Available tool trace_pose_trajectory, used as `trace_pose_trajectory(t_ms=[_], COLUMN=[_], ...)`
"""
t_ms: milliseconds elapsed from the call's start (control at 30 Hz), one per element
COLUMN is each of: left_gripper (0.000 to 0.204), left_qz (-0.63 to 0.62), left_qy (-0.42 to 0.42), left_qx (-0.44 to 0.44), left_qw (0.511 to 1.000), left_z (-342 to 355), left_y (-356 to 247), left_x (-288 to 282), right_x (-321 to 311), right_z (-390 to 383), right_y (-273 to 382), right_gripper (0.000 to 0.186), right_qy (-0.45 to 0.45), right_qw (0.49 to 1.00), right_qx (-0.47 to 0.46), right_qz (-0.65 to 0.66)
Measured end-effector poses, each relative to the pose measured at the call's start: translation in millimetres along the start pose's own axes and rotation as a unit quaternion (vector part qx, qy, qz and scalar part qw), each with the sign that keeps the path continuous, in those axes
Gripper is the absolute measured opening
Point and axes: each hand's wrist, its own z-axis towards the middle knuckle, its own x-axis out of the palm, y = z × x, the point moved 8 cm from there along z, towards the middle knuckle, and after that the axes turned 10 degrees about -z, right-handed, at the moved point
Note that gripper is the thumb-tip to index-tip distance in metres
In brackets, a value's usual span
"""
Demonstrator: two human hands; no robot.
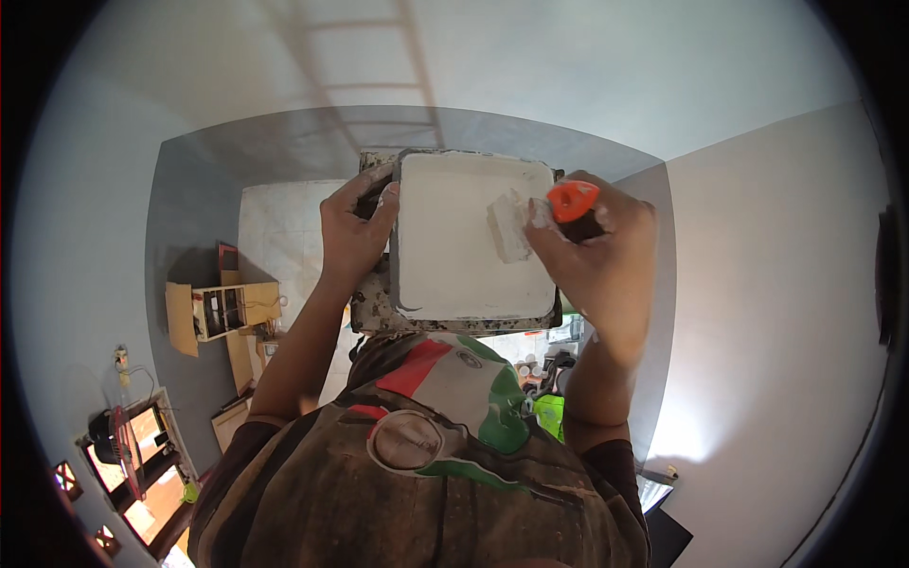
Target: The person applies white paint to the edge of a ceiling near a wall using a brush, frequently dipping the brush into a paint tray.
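A square grey-rimmed tub point(396, 275) of white paint stands before me on a paint-spattered board point(372, 301). My left hand point(360, 222) grips the tub's left side, its thumb against the rim and its fingers partly hidden. In my right hand point(606, 251) is a paintbrush point(574, 201) with an orange handle. The brush's wide, paint-coated bristles lie over the right part of the white paint; whether they dip into it I cannot tell. Smears of white mark the fingers of both hands.
Walls point(530, 133), white above and grey below, surround me, with a ladder-shaped shadow point(369, 85) ahead. Far below on the left are a wooden cabinet point(222, 312) and a window point(147, 454). Cups and a bright green item point(549, 415) show below right.
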Motion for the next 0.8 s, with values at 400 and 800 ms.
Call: trace_pose_trajectory(t_ms=[400, 800], left_gripper=[0.028, 0.03], left_qz=[-0.033, -0.012], left_qy=[-0.029, -0.014], left_qx=[0.015, -0.008], left_qw=[0.999, 1.0], left_z=[0, -1], left_y=[4, -1], left_x=[-3, -2], right_x=[4, 49], right_z=[-3, -9], right_y=[-5, 5], right_gripper=[0.018, 0.015], right_qy=[-0.046, 0.041], right_qw=[0.998, 0.997], right_qx=[-0.011, -0.067], right_qz=[0.036, -0.003])
